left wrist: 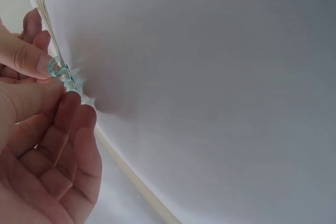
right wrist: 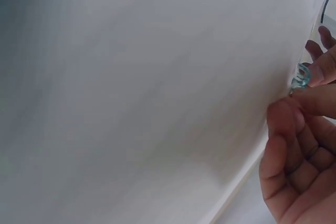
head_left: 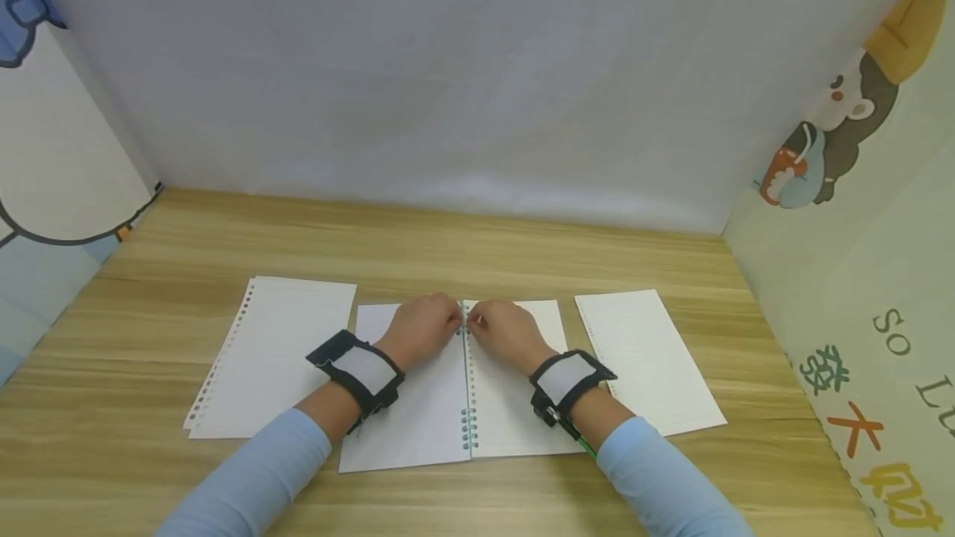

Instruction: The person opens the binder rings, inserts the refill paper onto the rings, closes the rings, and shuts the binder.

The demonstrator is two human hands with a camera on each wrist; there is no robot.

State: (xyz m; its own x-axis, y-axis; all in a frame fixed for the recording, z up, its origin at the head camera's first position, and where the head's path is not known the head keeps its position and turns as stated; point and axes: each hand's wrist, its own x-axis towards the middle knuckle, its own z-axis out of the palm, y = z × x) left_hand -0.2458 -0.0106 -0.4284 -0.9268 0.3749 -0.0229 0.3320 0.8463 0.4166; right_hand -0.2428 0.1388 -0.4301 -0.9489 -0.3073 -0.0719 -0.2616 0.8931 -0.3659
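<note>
An open loose-leaf notebook (head_left: 418, 421) lies in the middle of the table, its punched pages spread to both sides of the spine. My left hand (head_left: 425, 326) and right hand (head_left: 511, 330) meet at the top of that spine. Between their fingertips is a clear teal binder ring clip (left wrist: 58, 67); each hand pinches it from its own side. In the right wrist view one loop of the clip (right wrist: 301, 75) stands up in a curve beside the thumb. Farther down the spine, a second set of teal rings (head_left: 468, 429) shows.
Loose punched sheets (head_left: 276, 355) lie left of the notebook, with their holes along the left edge. Another lined sheet (head_left: 652, 363) lies to the right. Behind the wooden table (head_left: 448, 226) hangs a pale backdrop (head_left: 448, 89), and printed panels flank both sides.
</note>
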